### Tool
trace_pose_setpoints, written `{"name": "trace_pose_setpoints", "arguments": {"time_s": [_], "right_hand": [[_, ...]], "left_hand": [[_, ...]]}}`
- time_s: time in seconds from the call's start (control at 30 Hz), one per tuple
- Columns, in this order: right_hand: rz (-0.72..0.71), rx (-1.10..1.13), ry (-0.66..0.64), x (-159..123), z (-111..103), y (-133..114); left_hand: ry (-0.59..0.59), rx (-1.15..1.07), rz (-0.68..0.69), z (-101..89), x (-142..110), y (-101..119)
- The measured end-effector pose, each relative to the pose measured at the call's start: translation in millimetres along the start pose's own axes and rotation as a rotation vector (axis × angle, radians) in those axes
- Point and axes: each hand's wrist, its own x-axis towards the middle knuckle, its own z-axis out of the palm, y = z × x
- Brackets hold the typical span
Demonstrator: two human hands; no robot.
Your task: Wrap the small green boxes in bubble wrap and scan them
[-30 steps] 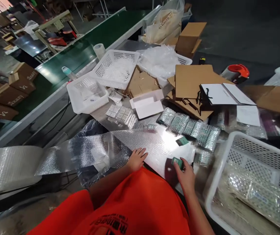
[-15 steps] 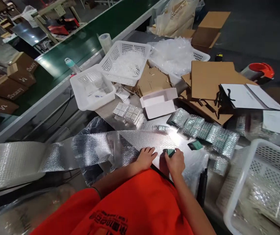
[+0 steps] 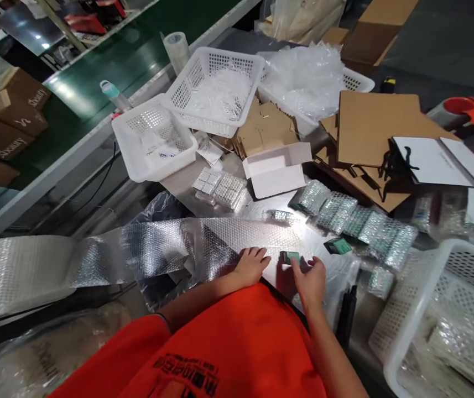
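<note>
My left hand (image 3: pixel 252 266) lies flat with its fingers spread on the end of a strip of bubble wrap (image 3: pixel 237 239). At the strip's right end sits a small green and black box (image 3: pixel 290 257). The index fingertip of my right hand (image 3: pixel 310 279) rests at that box's near edge, while the other fingers stand apart, not wrapped round it. Another small green box (image 3: pixel 338 246) lies to the right on the metal table. Beyond it runs a row of bubble-wrapped green packs (image 3: pixel 359 222). One small wrapped pack (image 3: pixel 278 216) lies just past the strip.
An open white box (image 3: pixel 278 179) and wrapped white packs (image 3: pixel 229 190) lie farther back. White baskets (image 3: pixel 170 99) stand behind them, near a green conveyor (image 3: pixel 137 41). At right are a large white basket (image 3: pixel 411 315), flat cardboard (image 3: pixel 380 121) and a black pen-like tool (image 3: pixel 347 315).
My right hand has loosened its grip on the small green box and shifted right, its fingers now apart. The box lies on the wrap's end. My left hand stays nearly in place.
</note>
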Motion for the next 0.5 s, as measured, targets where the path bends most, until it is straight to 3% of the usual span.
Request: {"name": "trace_pose_setpoints", "arguments": {"time_s": [0.2, 0.5], "right_hand": [[-0.066, -0.046, -0.052, -3.1, -0.4, -4.3], [-0.055, -0.115, -0.116, -2.3, 6.2, -20.4]], "left_hand": [[-0.003, 0.005, 0.031, 0.8, -0.6, -2.8], [-0.039, -0.016, 0.061, 3.6, 0.0, -8.1]]}}
